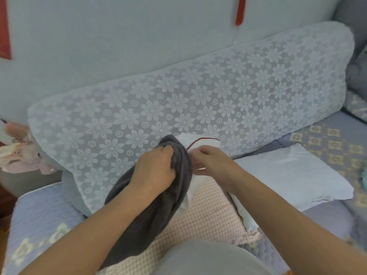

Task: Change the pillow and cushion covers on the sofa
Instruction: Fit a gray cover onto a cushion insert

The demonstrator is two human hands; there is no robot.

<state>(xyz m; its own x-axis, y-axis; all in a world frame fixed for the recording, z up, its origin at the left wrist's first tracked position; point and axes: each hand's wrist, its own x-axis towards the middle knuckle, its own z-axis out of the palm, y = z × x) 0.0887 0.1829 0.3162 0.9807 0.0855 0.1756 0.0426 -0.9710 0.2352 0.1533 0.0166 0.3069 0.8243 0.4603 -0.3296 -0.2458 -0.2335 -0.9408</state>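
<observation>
The left hand [154,171] has its fingers curled tight around the bunched edge of a grey cover [147,211], which hangs down over a checked pillow [204,213] in front of the person. The right hand [211,161] pinches a white pillow [200,143] with red trim, just beside the grey cover's opening. A second white pillow [294,171] lies to the right on the sofa seat [39,211]. Behind is the lace-covered backrest [198,96].
</observation>
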